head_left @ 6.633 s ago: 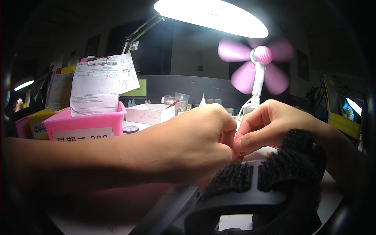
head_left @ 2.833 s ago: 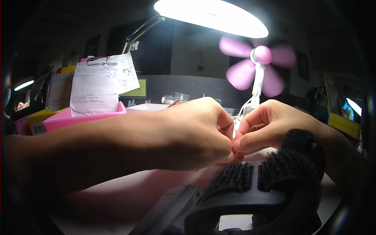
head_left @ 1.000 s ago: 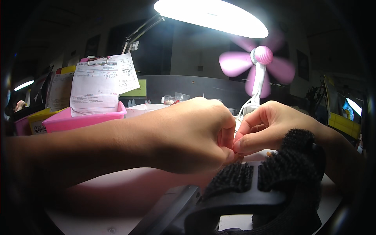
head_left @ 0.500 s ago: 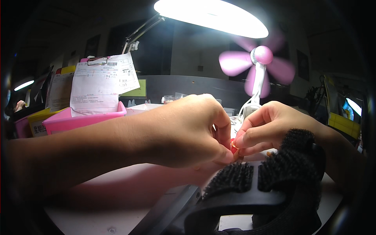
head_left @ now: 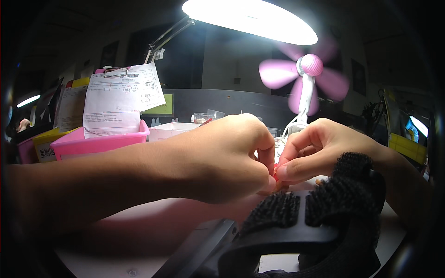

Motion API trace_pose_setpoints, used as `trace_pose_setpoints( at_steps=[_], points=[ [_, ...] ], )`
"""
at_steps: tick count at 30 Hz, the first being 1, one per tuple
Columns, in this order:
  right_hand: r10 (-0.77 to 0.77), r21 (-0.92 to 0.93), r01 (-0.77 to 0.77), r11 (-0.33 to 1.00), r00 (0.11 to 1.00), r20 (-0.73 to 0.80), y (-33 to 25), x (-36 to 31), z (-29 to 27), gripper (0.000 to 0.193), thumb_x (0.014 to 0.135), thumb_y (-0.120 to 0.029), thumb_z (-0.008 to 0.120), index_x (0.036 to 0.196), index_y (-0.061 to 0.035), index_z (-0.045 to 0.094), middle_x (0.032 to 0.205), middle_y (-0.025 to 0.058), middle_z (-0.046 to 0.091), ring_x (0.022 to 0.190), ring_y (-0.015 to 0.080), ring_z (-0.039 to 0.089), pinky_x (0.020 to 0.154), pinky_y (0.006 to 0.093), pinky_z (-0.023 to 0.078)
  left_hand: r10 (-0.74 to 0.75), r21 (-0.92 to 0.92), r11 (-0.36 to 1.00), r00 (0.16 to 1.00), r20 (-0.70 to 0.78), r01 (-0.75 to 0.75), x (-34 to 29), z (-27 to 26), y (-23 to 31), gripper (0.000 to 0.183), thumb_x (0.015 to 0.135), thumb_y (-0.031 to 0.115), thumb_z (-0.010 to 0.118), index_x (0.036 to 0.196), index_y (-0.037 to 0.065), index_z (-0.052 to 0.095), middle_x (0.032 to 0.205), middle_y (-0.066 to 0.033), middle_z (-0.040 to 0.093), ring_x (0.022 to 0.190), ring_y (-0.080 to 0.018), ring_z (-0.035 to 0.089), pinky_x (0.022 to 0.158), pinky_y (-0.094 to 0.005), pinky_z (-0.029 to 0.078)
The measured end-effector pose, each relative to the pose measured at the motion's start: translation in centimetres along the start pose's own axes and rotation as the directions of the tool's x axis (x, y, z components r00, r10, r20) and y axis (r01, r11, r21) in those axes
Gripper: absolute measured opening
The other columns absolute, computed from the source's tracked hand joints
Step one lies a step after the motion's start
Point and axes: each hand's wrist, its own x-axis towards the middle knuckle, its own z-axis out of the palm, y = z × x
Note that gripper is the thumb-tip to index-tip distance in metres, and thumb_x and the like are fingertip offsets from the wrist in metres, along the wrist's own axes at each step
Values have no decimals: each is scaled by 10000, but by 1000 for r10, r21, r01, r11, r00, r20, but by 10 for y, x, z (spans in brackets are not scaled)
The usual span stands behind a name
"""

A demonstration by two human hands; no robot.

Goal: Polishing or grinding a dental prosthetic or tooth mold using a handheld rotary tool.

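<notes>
My left hand (head_left: 227, 160) is closed, its thumb and forefinger pinched at a small red piece (head_left: 276, 169) with a gold-coloured edge. From the other side, the thumb and forefinger of my right hand (head_left: 320, 150) pinch together at the same piece. The fingertips of both hands nearly meet and cover most of it, so its full shape is hidden. Just below the fingertips shows a bit of tan, wood-like material (head_left: 281, 186). Black bristly strap pads (head_left: 343, 199) stand close in front and block part of the worktop.
A bright lamp (head_left: 252, 21) hangs overhead, and a pink clip fan (head_left: 311, 65) stands behind my hands. Clipped papers (head_left: 111, 102) lean in a pink bin (head_left: 99, 143) at left. A white tray (head_left: 169, 131) and small clear cups (head_left: 201, 116) are behind my left hand.
My left hand has shifted slightly down and turned a little. My right thumb and forefinger have moved slightly left, now covering more of the red piece and its gold-coloured edge.
</notes>
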Motion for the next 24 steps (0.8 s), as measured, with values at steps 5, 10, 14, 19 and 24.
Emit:
trace_pose_setpoints(
  at_steps=[5, 10, 14, 19, 24],
  points=[
    [79, -116, -81, 990, 997, -24, -10, 0, 6, 154, 858, -110, 802, 937, 14, 758, 887, 50, 732, 836, 88, 672, 764, 235, 499, -131, -123, 983, 988, 76, 140, 1, -3, 0, 174, 864, 120, 782, 856, -31, 696, 957, -99, 666, 900, -219, 675, 770, -338, 554],
    [104, -164, -114, 980, 992, -64, -13, -4, 9, 168, 846, -150, 803, 924, -7, 762, 872, 38, 728, 792, 74, 651, 692, 223, 466, 112, 55, 992, 994, -6, -111, 0, 4, -5, 173, 867, 114, 783, 867, -34, 693, 944, -93, 656, 910, -199, 667, 774, -328, 542],
    [100, -123, -105, 987, 994, -41, -11, -2, 9, 150, 846, -153, 795, 905, -20, 760, 859, 26, 720, 774, 64, 641, 673, 221, 462, -63, -97, 993, 998, 24, 65, 3, 2, -5, 181, 870, 123, 787, 870, -33, 695, 945, -92, 659, 931, -204, 678, 845, -329, 541],
    [87, -151, -95, 984, 995, -58, -9, -3, 10, 154, 848, -156, 786, 901, -16, 753, 854, 19, 716, 774, 58, 639, 681, 220, 469, 14, -47, 999, 999, 38, -12, 5, -2, -11, 214, 863, 157, 746, 925, -46, 720, 884, -149, 702, 853, -239, 704, 784, -354, 548],
    [74, -161, -79, 984, 997, -37, -11, -3, 11, 156, 849, -160, 769, 903, -14, 752, 857, 21, 719, 769, 57, 640, 684, 220, 471, 154, 92, 984, 988, 4, -154, 1, -4, -12, 274, 856, 195, 723, 956, -59, 745, 823, -212, 739, 768, -266, 730, 711, -373, 569]
  ],
)
